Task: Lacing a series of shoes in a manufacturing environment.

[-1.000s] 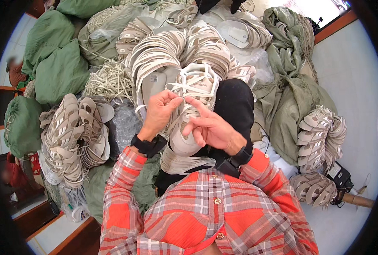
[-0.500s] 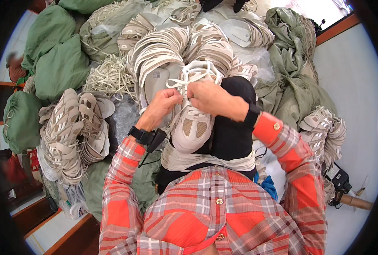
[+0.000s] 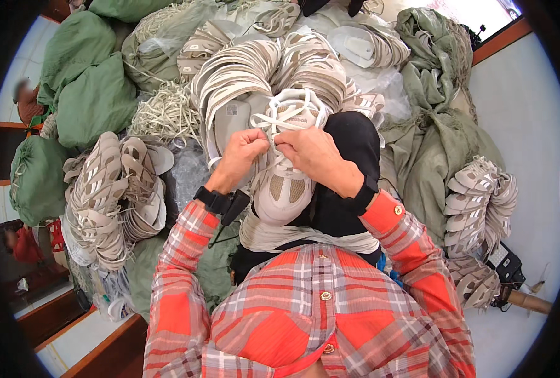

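Observation:
A beige and white sneaker upper (image 3: pixel 281 195) lies on my lap with its rounded toe toward me. A pale shoelace (image 3: pixel 279 121) runs through its eyelets and crosses loosely over the tongue. My left hand (image 3: pixel 245 153) is closed at the left eyelet row, thumb and forefinger pinched on the lace. From the other side my right hand (image 3: pixel 316 156) bends over the upper, its fingers also pinched on the lace close to my left fingertips. The exact grip points are partly hidden by the fingers. A bundle of pale laces (image 3: pixel 302 236) lies across my thighs.
Stacked shoe uppers (image 3: pixel 239 69) stand just beyond my hands, with more stacks (image 3: pixel 97 195) at left and others (image 3: pixel 472 201) at right. A heap of loose laces (image 3: pixel 166 113) lies to the left. Green sacks (image 3: pixel 97 101) surround the pile.
My right hand has turned and lowered slightly, its forearm drawn in toward my body, uncovering more of the tongue. My left hand stays pinched at almost the same spot.

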{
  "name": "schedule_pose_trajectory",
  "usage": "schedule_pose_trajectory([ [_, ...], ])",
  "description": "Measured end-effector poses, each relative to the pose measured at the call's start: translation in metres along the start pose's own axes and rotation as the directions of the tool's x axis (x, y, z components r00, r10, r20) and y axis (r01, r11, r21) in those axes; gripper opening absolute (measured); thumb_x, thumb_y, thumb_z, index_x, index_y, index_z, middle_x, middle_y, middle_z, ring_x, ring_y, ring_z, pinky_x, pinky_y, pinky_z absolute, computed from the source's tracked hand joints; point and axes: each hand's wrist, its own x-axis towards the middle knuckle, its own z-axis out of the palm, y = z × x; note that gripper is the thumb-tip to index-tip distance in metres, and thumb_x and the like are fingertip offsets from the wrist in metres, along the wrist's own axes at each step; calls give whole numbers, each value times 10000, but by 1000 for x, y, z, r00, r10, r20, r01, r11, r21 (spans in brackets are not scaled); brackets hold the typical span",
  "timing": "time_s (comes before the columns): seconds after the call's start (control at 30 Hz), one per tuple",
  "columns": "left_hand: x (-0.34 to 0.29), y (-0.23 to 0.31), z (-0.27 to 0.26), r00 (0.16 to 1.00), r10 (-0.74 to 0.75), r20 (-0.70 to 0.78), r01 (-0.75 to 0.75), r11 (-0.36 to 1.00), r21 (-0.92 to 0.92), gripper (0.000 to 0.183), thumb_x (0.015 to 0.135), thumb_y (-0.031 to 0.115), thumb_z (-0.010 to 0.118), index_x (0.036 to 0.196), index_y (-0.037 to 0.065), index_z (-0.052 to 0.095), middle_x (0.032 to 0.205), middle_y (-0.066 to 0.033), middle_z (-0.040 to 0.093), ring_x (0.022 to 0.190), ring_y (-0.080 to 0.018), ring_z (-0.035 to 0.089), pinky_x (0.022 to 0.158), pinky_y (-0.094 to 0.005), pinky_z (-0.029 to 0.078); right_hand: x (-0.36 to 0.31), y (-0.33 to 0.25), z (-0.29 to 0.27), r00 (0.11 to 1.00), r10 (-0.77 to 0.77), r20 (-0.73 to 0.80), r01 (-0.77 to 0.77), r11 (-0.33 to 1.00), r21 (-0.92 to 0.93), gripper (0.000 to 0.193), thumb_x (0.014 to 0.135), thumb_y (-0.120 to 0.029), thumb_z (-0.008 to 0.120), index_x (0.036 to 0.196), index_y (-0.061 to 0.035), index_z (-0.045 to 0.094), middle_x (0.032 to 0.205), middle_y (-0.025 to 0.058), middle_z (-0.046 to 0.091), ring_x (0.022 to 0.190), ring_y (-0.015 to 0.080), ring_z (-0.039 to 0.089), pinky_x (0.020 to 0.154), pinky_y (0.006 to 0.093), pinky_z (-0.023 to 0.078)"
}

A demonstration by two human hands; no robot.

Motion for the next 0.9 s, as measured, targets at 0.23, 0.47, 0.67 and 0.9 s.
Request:
schedule_pose_trajectory([
  [0.23, 1, -4, 10, 999, 1, -54, -2, 1000, -31, 145, 798, 45, 523, 653, 49, 529, 608, 90, 433, 560, -5, 350, 485, -198, 264, 11, -5, 10, 995, 100, -8, -99, 964, -246, 123, 803, -146, 549, 818, -25, 571, 646, 148, 623, 625, 321, 622, 614, 426, 477],
  [0.47, -1, -11, 0, 997, 74, -11, -74, 997, -17, 131, 804, 52, 530, 674, 49, 548, 603, 89, 434, 535, -8, 343, 471, -195, 263, 4, -8, -8, 974, 169, 153, -202, 951, 235, 212, 853, -131, 490, 938, -30, 656, 552, 67, 596, 411, 172, 568, 438, 293, 473],
  [0.67, -2, -8, 6, 994, -72, -86, 54, 980, -191, 126, 789, 39, 531, 666, 45, 555, 597, 84, 452, 524, -6, 359, 467, -189, 273, 1, -9, -4, 996, 73, 55, -76, 996, 38, 160, 808, -128, 545, 886, -56, 664, 705, 203, 624, 722, 379, 622, 638, 464, 484],
  [0.9, 4, -7, 16, 990, 8, -143, -16, 998, -57, 149, 791, 40, 528, 643, 48, 539, 584, 79, 445, 514, -12, 354, 451, -196, 263, 4, -4, 11, 995, 53, -83, -63, 991, -120, 128, 771, -155, 592, 824, -40, 610, 704, 168, 625, 693, 361, 616, 640, 426, 484],
])
